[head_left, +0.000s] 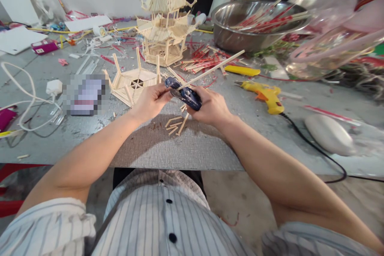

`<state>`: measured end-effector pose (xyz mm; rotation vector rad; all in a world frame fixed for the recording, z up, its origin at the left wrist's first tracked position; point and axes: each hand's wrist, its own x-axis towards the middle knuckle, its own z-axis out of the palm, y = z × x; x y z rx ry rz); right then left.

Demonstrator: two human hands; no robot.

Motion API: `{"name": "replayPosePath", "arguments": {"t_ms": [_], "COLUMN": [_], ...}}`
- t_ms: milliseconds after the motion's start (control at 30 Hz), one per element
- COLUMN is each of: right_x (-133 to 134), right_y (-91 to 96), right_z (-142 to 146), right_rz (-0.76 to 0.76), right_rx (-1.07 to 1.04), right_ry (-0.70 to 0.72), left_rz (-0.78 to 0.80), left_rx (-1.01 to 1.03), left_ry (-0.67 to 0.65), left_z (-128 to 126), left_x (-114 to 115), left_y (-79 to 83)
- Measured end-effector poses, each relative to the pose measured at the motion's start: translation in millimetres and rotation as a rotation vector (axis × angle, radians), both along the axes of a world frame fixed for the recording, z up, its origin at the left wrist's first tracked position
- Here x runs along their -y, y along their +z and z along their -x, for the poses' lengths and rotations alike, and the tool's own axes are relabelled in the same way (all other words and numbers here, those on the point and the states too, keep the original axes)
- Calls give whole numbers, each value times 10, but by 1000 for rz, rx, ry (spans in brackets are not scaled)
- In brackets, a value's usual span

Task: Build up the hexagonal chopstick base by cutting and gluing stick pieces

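My right hand (211, 106) is wrapped round a dark blue hand cutter (189, 97). A pale wooden stick (214, 68) slants across the cutter's jaws, its long end pointing up and right. My left hand (153, 100) is closed at the stick's near end beside the jaws; its fingertips partly hide that end. Several short cut stick pieces (174, 124) lie on the table below my hands. Just beyond my left hand is a hexagonal stick base (123, 84) with short upright posts. Behind it stands a tiered stick pagoda (166, 28).
A yellow glue gun (264, 94) with a black cord lies to the right, near a white rounded object (329, 134). A steel basin (228, 34) holds red-and-pale sticks. At left are a phone (88, 96) and a white charger (54, 87). A yellow comb (242, 70) lies beyond my right hand.
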<state>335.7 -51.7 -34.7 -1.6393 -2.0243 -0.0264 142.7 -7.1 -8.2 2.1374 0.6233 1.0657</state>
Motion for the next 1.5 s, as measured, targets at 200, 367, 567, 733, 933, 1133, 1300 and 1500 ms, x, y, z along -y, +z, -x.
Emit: {"name": "replayPosePath", "arguments": {"t_ms": [200, 367, 567, 733, 933, 1133, 1300, 1500], "right_x": [12, 17, 33, 42, 22, -1, -23, -21], "right_y": [29, 43, 76, 126, 162, 65, 9, 17], "right_z": [21, 31, 50, 73, 96, 68, 25, 24], "right_rz": [39, 57, 101, 171, 197, 92, 78, 76], "right_rx": [15, 62, 109, 156, 169, -18, -89, -84], "right_ry": [-42, -60, -96, -140, -151, -35, -7, 12], "left_rz": [-8, -40, -103, -165, -139, -195, -156, -37], "left_rx": [-24, -42, -24, -42, -34, -35, -25, -2], "left_ry": [36, 61, 88, 130, 194, 157, 130, 62], "left_z": [-8, -10, -17, -17, -16, -24, -37, -34], "left_x": [-1, 3, 6, 1, -19, 7, 23, 17], "left_y": [-13, -16, -29, -67, -123, -119, -89, -50]}}
